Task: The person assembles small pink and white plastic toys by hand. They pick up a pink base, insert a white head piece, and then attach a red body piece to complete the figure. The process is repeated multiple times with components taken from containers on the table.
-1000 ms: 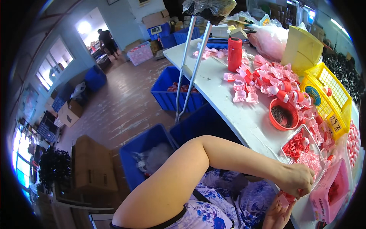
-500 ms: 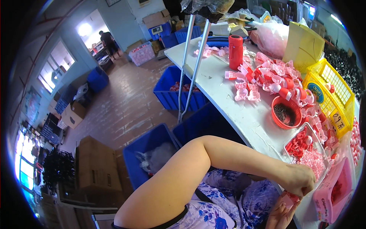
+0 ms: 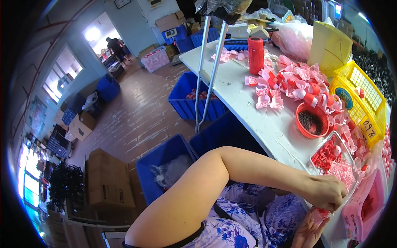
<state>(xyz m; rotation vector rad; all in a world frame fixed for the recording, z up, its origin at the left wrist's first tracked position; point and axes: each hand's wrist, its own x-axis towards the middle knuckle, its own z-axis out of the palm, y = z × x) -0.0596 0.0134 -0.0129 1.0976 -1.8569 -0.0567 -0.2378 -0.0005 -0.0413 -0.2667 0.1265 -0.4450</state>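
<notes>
My left hand (image 3: 327, 192) reaches across from the left, knuckles up, with its fingers closed and pointing down. What its fingertips pinch is hidden under the hand. Just below, my right hand (image 3: 308, 230) is turned palm up, fingers and thumb around a small pink plastic piece (image 3: 317, 218) with red on it. The left fingertips are right at this piece. Next to my left hand lies a clear tray (image 3: 354, 177) with small red plastic parts (image 3: 325, 156) and small pink parts (image 3: 340, 173).
A pink box (image 3: 359, 211) stands right of my hands. Farther up the white table (image 3: 248, 99) are a red bowl (image 3: 304, 131) of dark small parts, a heap of pink and red pieces (image 3: 297, 80), a red flask (image 3: 256, 56) and a yellow basket (image 3: 364, 97). Blue bins (image 3: 144, 163) stand left below the edge.
My left hand has shifted slightly right and up, its fingers still at the pink piece. The right hand stays nearly in place. A person in the far doorway has bent forward.
</notes>
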